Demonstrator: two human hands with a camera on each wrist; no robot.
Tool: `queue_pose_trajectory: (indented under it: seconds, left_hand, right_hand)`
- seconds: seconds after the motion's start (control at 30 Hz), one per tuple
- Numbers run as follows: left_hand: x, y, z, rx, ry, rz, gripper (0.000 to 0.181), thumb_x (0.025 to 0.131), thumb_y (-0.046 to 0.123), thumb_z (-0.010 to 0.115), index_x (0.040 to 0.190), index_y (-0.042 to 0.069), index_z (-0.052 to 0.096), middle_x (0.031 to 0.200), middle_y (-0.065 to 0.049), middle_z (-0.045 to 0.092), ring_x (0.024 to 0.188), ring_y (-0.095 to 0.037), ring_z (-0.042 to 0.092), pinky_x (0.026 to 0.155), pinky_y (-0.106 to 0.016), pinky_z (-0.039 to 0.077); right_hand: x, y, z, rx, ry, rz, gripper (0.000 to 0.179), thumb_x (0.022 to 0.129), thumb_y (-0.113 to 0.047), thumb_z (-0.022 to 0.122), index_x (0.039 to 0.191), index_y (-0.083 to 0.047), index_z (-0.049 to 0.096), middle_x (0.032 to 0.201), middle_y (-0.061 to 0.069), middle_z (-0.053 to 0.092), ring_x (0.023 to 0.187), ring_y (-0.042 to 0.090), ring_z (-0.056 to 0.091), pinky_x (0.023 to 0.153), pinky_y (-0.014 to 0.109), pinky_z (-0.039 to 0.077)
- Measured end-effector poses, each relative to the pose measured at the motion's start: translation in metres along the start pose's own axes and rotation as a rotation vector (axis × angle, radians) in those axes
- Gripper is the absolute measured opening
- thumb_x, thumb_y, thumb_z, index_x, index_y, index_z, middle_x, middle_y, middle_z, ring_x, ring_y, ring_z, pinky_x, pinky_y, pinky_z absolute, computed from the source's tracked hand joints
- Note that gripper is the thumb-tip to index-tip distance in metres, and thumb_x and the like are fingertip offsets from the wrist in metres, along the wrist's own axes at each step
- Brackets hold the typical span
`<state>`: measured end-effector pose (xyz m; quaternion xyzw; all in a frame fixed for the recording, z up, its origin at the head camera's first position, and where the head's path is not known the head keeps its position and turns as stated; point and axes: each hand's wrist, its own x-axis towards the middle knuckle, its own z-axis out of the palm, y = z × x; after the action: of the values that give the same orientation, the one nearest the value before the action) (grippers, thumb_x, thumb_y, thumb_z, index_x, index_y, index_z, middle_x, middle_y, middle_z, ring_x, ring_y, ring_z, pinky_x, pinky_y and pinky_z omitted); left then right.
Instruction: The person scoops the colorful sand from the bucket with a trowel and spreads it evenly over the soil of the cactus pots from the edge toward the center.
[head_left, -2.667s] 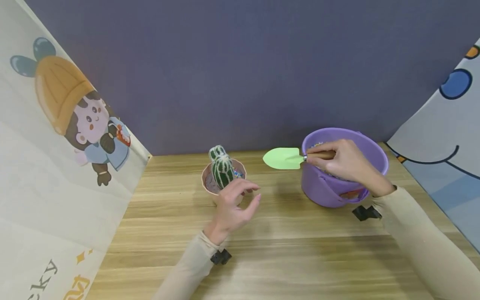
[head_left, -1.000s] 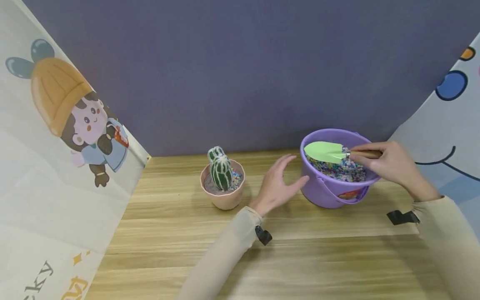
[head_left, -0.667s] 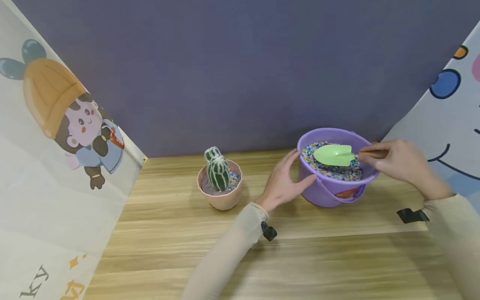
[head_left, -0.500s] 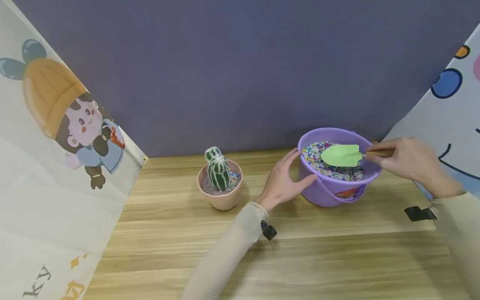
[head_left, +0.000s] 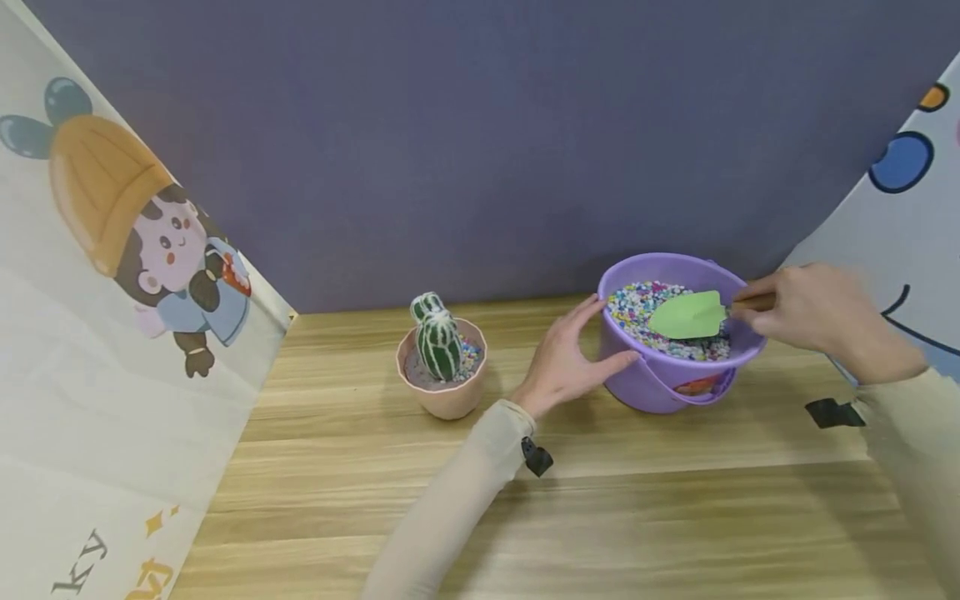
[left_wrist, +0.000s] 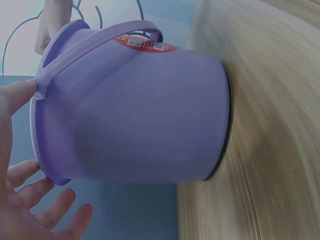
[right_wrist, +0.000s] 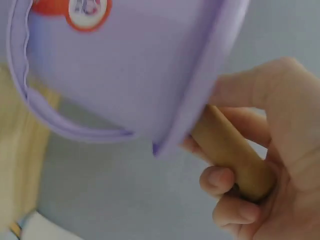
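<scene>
My right hand (head_left: 821, 312) grips the wooden handle (right_wrist: 232, 157) of a small trowel whose light green blade (head_left: 686, 317) slants over the multicoloured beads (head_left: 637, 310) inside a purple bucket (head_left: 648, 383). The fingers wrap round that handle just outside the rim. On the bucket's left side, my left hand (head_left: 561, 362) rests with thumb and fingers spread along the rim; the left wrist view has the thumb (left_wrist: 20, 95) beside the handle joint. Part of the trowel's handle is hidden behind the rim in the right wrist view.
Left of the bucket stands a pink pot (head_left: 452, 402) with a green cactus (head_left: 438, 346), grey soil and some coloured beads. The wooden table (head_left: 600, 533) ends at a dark blue back wall (head_left: 450, 150). A printed sheet (head_left: 67, 350) with a cartoon figure lines the left side.
The trowel has come from left of the bucket to over the beads, its blade lately tilting. My left hand has moved from beside the cactus pot to the bucket's rim.
</scene>
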<state>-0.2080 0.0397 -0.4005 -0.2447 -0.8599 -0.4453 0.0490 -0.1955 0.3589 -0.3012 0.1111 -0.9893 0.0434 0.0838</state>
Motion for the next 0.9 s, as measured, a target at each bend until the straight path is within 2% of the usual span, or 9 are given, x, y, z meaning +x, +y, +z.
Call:
queue_pose_trajectory:
  seconds: [0.2, 0.37, 0.5, 0.73, 0.9]
  left_hand:
    - [0.002, 0.000, -0.001, -0.010, 0.004, -0.002, 0.089, 0.086, 0.056, 0.082, 0.162, 0.024, 0.047, 0.172, 0.008, 0.039, 0.158, -0.026, 0.041, 0.128, -0.054, 0.036]
    - [0.001, 0.000, -0.002, -0.013, 0.007, -0.010, 0.089, 0.086, 0.057, 0.082, 0.162, 0.026, 0.047, 0.172, 0.011, 0.038, 0.158, -0.024, 0.040, 0.128, -0.054, 0.037]
    - [0.000, 0.000, -0.002, -0.021, 0.007, -0.007, 0.089, 0.087, 0.058, 0.082, 0.162, 0.026, 0.046, 0.172, 0.012, 0.038, 0.158, -0.024, 0.040, 0.127, -0.054, 0.037]
    - [0.000, 0.000, 0.000, -0.037, 0.007, -0.007, 0.088, 0.087, 0.058, 0.081, 0.162, 0.027, 0.047, 0.172, 0.013, 0.037, 0.158, -0.025, 0.040, 0.128, -0.056, 0.036]
    - [-0.001, -0.001, 0.001, -0.043, 0.012, -0.006, 0.088, 0.087, 0.057, 0.082, 0.161, 0.025, 0.048, 0.171, 0.012, 0.038, 0.158, -0.026, 0.040, 0.127, -0.057, 0.036]
  right_hand:
    - [0.007, -0.006, 0.016, 0.140, -0.017, -0.030, 0.032, 0.092, -0.036, 0.082, 0.109, -0.009, 0.085, 0.095, 0.013, 0.083, 0.066, 0.014, 0.063, 0.054, 0.028, 0.045]
    - [0.010, -0.008, 0.017, 0.192, -0.044, -0.022, 0.034, 0.094, -0.037, 0.081, 0.112, -0.009, 0.084, 0.100, 0.015, 0.083, 0.078, 0.024, 0.074, 0.064, 0.034, 0.053]
    - [0.009, -0.005, 0.016, 0.230, -0.059, 0.001, 0.035, 0.094, -0.038, 0.081, 0.113, -0.009, 0.084, 0.104, 0.016, 0.083, 0.085, 0.027, 0.076, 0.068, 0.033, 0.054]
    - [0.002, 0.005, 0.017, 0.306, -0.054, 0.074, 0.034, 0.095, -0.036, 0.081, 0.113, -0.008, 0.084, 0.118, 0.024, 0.078, 0.084, 0.012, 0.070, 0.066, 0.022, 0.050]
    - [-0.004, 0.011, 0.018, 0.353, -0.029, 0.096, 0.036, 0.093, -0.033, 0.082, 0.113, -0.002, 0.082, 0.111, 0.027, 0.079, 0.077, 0.003, 0.063, 0.062, 0.018, 0.049]
